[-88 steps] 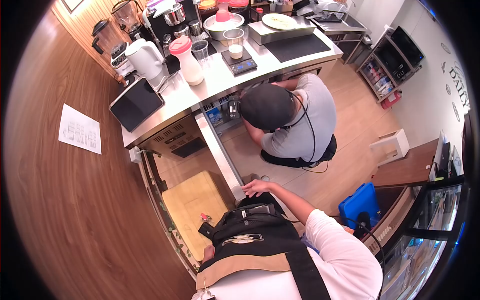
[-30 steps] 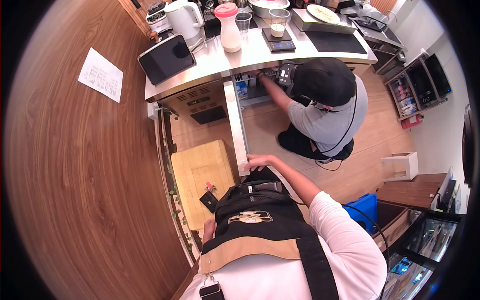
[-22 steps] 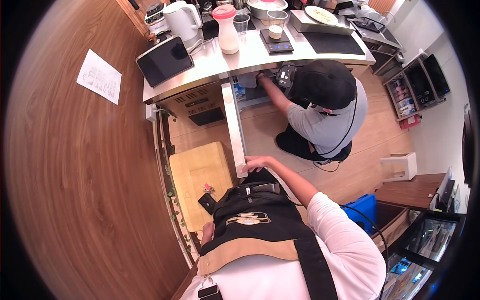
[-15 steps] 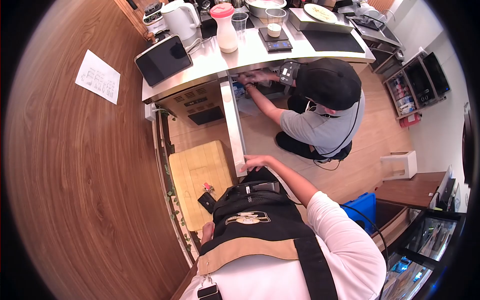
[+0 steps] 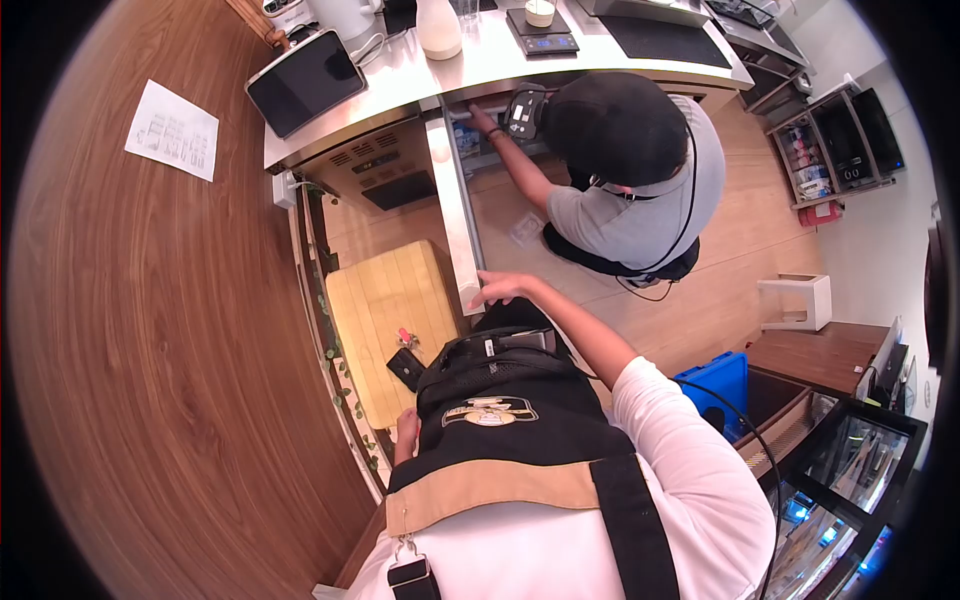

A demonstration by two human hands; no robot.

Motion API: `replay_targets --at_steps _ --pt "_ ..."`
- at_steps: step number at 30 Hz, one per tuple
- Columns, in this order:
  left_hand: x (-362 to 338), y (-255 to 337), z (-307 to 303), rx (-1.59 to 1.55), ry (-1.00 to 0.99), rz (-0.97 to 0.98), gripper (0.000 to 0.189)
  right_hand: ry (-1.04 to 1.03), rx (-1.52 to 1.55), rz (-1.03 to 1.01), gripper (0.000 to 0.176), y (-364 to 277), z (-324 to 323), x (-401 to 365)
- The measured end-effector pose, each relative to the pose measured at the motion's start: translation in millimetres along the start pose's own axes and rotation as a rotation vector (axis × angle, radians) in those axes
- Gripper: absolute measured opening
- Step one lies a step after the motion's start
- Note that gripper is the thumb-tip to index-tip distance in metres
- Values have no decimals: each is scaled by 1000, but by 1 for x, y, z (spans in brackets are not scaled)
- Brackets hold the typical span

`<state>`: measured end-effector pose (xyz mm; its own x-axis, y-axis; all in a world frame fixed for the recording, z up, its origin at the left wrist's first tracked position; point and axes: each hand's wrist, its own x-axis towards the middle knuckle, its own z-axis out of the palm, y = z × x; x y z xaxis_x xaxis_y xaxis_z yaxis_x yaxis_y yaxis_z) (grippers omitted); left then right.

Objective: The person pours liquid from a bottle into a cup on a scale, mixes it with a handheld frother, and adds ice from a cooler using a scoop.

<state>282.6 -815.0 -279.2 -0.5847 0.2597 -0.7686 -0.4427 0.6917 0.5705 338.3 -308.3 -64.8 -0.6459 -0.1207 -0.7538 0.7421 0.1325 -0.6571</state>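
My right hand (image 5: 503, 288) is closed over the near end of the opened door (image 5: 452, 200) of the under-counter unit, thumb and fingers on its edge. My left hand (image 5: 407, 432) hangs low beside my black apron (image 5: 500, 385); only part of it shows, and its fingers cannot be made out. Beyond the door a co-worker (image 5: 640, 190) in a black cap and grey shirt crouches, one arm reaching into the opened unit. A clear plastic piece (image 5: 525, 229) lies on the floor beside the co-worker.
To the left stands a yellow-topped stool (image 5: 385, 300) with keys and a black item on it. The steel counter (image 5: 400, 100) bears a tablet (image 5: 307, 85), a bottle (image 5: 438, 30) and a scale (image 5: 543, 35). At right are a white stool (image 5: 800, 300) and a blue case (image 5: 715, 385).
My view has shifted, so the counter sits higher in the picture. The co-worker has leaned further toward the unit, and the clear plastic piece now shows on the floor. My right hand stays on the door.
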Motion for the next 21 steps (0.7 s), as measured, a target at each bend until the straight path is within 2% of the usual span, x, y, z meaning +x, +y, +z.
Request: replay_targets --at_steps 8,13,17,18,21 --pt "4 -28 -5 -9 -3 28 23 -13 23 -14 128 9 7 0" --pt "15 -17 0 16 5 39 21 19 60 -26 131 13 11 2" --pt "26 -11 0 71 -72 123 22 -1 23 -21 129 6 9 -9" --pt "21 -6 5 12 -21 102 23 -31 28 6 110 1 7 -13" --pt "23 1 5 235 23 124 23 19 37 31 115 6 9 -8"
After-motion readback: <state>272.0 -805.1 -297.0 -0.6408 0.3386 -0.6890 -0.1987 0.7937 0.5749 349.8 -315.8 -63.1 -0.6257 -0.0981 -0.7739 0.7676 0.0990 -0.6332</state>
